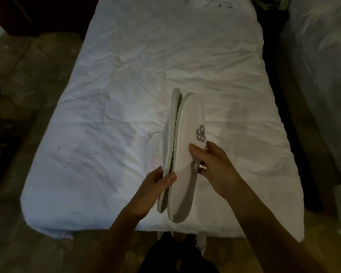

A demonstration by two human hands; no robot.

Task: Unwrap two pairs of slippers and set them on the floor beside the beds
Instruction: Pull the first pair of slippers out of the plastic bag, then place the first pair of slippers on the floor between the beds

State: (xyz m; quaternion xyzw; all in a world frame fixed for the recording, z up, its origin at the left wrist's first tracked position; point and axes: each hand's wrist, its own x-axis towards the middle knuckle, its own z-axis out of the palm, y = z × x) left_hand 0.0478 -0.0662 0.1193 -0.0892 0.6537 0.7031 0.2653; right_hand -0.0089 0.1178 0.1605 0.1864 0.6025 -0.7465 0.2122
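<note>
I hold a pair of white slippers above the foot of a white bed, their dark soles facing each other. My right hand grips the right slipper, which bears a grey logo. My left hand grips the edge of the left slipper near the heel. Under them, on the bed, lies a second pair in clear plastic wrap, mostly hidden by the held slippers.
Tan tiled floor runs along the left of the bed and in front of it. A second white bed stands to the right across a dark gap. My white shoes show below the bed's front edge.
</note>
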